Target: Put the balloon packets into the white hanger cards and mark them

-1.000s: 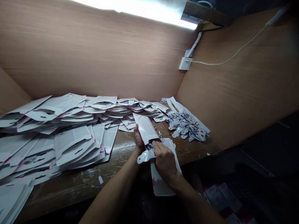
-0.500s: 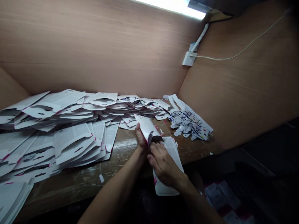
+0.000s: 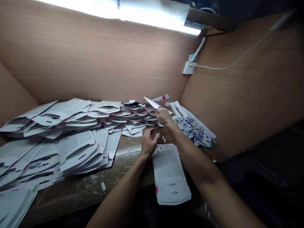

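Observation:
My right hand (image 3: 162,116) reaches to the back of the wooden table (image 3: 123,161) and pinches a white folded card sleeve (image 3: 153,103) over the heap of flat white card sleeves (image 3: 133,115). My left hand (image 3: 149,142) hovers above the table with fingers loosely curled and nothing in them. It is beside the top edge of a small stack of flat printed card blanks (image 3: 169,171) that juts over the table's front edge.
A large spread of flat white card sleeves (image 3: 59,139) covers the table's left half. A pile of printed inserts with coloured dots (image 3: 197,131) lies at the right by the plywood wall (image 3: 237,95). A wall socket (image 3: 189,66) with a white cable sits in the corner.
My right hand has moved from the front of the table to the back heap, carrying the folded sleeve. My left hand let go of the sleeve and stays near the stack.

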`<state>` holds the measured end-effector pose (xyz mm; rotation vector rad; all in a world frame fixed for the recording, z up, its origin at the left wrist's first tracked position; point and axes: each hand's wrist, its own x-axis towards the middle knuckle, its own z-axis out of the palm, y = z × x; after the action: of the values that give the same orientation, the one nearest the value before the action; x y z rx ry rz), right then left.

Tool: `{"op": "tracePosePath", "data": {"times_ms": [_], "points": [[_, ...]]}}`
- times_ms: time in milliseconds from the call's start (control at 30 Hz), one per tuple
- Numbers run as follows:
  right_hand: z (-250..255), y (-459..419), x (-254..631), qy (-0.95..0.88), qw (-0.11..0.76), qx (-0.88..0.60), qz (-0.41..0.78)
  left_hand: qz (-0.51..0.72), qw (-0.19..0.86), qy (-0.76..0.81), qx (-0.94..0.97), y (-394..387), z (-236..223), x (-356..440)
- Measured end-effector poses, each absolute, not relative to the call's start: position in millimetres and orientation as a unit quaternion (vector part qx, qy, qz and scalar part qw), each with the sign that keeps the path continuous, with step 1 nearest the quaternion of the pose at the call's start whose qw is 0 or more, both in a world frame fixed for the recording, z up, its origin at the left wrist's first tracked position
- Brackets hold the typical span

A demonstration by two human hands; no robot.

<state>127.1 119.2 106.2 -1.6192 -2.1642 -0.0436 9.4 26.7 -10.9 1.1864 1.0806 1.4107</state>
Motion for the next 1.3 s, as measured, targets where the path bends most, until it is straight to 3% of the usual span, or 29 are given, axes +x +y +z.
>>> {"op": "tracePosePath", "data": {"times_ms": [133,200,267,500,667,733,800,867,933,1067,1200,1300], "points": [[97,138,116,-0.808,0.175,-0.562,0.004,0.265,0.234,0.542,0.762,18,-20,4],[85,129,114,-0.805,0.174,-0.568,-0.001,0.198,0.199,0.531,0.799,16,-24,5],[80,120,112,-0.790,0.189,-0.582,-0.014,0.216,0.197,0.525,0.799,18,-28,7],[111,127,120,-0.803,0.232,-0.548,0.030,0.493,0.372,0.450,0.645,29,-26,4],[81,56,188,-0.734,0.399,-0.544,0.083,0.617,0.412,0.469,0.480,49,-24,-15],[58,11,217,-0.670,0.402,-0.578,0.233,0.653,0.412,0.474,0.423,56,-23,-20],[37,-29,233,-0.587,0.388,-0.547,0.453,0.682,0.417,0.476,0.367,59,-20,-21],[22,-57,228,-0.485,0.414,-0.492,0.592,0.708,0.462,0.444,0.296,54,-13,-18],[15,-70,211,-0.398,0.471,-0.464,0.637,0.696,0.577,0.348,0.248,42,-3,-14],[17,-76,175,-0.312,0.514,-0.434,0.671,0.517,0.794,0.153,0.280,6,16,-10],[11,-82,155,-0.304,0.516,-0.428,0.677,0.433,0.847,0.106,0.290,-15,24,-8],[-2,-90,145,-0.342,0.529,-0.484,0.608,0.421,0.861,0.108,0.264,-17,25,-6]]}}
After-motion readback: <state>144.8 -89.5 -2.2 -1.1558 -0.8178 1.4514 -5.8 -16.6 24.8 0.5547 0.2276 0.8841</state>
